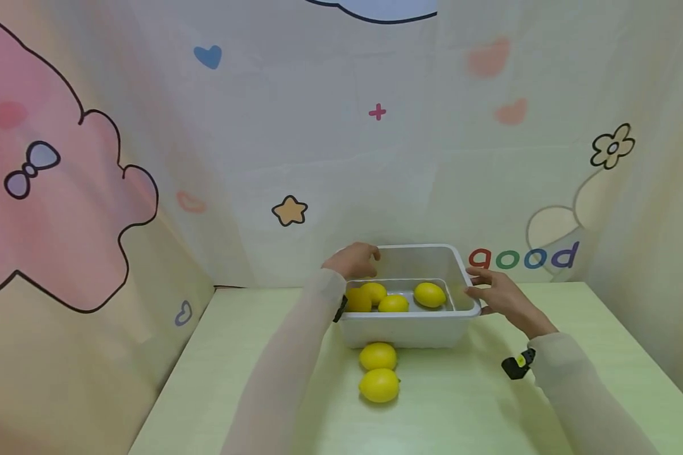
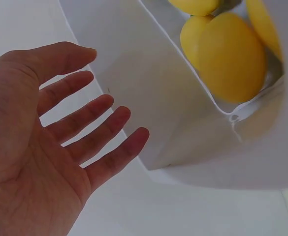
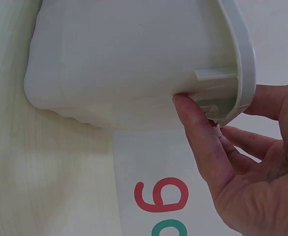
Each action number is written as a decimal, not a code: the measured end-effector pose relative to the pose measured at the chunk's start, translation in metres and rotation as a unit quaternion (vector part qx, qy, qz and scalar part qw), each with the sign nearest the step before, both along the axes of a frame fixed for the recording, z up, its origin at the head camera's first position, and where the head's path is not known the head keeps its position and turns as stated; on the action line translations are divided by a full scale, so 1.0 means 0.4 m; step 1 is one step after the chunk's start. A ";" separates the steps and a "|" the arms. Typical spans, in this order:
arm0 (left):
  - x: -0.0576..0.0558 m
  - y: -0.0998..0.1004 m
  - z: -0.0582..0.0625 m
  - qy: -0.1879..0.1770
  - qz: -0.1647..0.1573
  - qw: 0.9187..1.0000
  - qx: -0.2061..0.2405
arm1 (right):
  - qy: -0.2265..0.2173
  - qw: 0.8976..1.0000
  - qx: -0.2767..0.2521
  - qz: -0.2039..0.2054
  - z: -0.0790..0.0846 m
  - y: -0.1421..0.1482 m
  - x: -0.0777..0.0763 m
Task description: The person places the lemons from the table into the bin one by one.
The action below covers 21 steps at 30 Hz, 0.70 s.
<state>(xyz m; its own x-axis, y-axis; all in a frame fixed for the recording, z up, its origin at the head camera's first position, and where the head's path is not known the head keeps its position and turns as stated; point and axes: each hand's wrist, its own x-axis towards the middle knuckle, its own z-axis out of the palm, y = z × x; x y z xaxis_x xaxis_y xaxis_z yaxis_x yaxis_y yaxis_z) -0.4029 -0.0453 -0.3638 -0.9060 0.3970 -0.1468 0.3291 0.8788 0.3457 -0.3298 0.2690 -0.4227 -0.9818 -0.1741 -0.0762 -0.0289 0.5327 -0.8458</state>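
A deep white plastic bin (image 1: 404, 330) stands on the table near the wall, with several yellow lemons (image 1: 429, 295) inside. One yellow fruit (image 1: 358, 300) at its left end looks darker and larger; the left sleeve partly covers that end. Over the bin's back-left part hovers my left hand (image 1: 354, 260), fingers spread and holding nothing, near the rim in the left wrist view. At the right end, my right hand (image 1: 503, 297) grips the bin's rim, one digit against the outer wall (image 3: 134, 69) and another behind the rim. Two lemons (image 1: 379, 385) lie on the table before the bin.
A pale wood-grain table (image 1: 233, 379) spreads around the bin. Behind it hangs a light printed cloth (image 1: 330, 158) with hearts, a star and the word "good". Similar cloth (image 1: 91, 341) closes off the left side. A black wrist camera (image 1: 518, 364) sits on the right wrist.
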 end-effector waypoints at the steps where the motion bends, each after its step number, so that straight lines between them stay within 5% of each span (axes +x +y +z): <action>1: 0.000 0.000 0.000 0.002 -0.002 1.000 -0.001 | 0.000 1.000 -0.002 0.000 0.001 -0.001 0.000; 10: 0.013 0.008 0.013 0.042 -0.053 0.997 -0.030 | 0.005 1.000 0.001 -0.003 0.006 0.006 0.002; 21: 0.090 -0.004 0.031 0.096 -0.081 0.992 -0.033 | 0.001 1.000 -0.008 -0.003 0.000 -0.005 0.000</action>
